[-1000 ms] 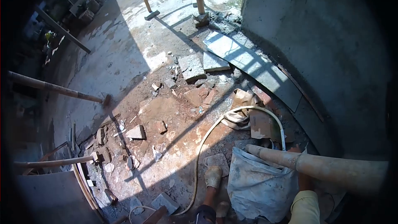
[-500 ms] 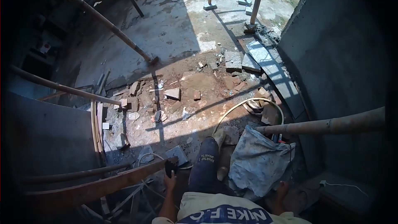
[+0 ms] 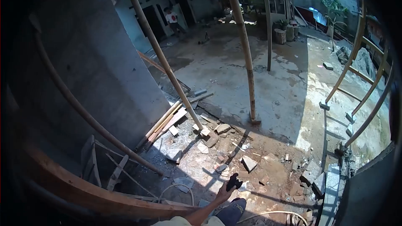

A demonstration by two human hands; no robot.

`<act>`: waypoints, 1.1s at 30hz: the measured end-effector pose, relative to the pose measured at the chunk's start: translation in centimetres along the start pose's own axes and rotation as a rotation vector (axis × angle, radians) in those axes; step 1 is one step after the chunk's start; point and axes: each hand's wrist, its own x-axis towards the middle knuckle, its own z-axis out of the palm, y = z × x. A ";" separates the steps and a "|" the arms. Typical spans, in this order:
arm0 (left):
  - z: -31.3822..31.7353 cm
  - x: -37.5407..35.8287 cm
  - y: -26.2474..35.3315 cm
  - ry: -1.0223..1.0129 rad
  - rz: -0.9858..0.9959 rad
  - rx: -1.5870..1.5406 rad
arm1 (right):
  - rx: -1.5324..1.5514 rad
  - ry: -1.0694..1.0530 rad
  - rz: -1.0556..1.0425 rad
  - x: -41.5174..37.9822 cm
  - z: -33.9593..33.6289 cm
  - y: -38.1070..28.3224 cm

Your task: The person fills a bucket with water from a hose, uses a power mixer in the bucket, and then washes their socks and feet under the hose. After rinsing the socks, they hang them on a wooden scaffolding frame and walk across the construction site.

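Note:
My left hand (image 3: pixel 224 193) reaches out low in the middle of the view, its fingers closed round a small black object (image 3: pixel 234 181) with a notched outline. What kind of thing it is, I cannot make out. Below it shows my dark trouser leg (image 3: pixel 234 211). A long wooden plank (image 3: pixel 83 190) curves across the lower left, beside my left forearm. My right hand is out of view.
Slanting bamboo poles (image 3: pixel 245 50) stand ahead. Broken stones (image 3: pixel 249 163) and rubble litter the ground. A hose (image 3: pixel 289 212) loops at the bottom. Grey walls (image 3: pixel 104 67) flank both sides. Another person (image 3: pixel 172 20) is by the far doorways.
My view has swung up and left, bringing the yard's far end into sight. The left hand has moved off the plank's end with the black object. My right hand and the sack have left view.

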 end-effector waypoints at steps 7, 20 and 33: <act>4.2 8.1 13.4 -0.537 -0.013 -0.330 | 0.727 -0.586 -0.228 2.2 5.1 -36.6; 8.9 22.8 24.1 -0.570 -0.141 -0.825 | 0.991 -0.341 -0.488 10.1 -1.2 -51.1; 17.1 39.7 34.8 -0.320 -0.296 -1.252 | 1.016 0.180 -0.925 23.2 -15.2 -66.2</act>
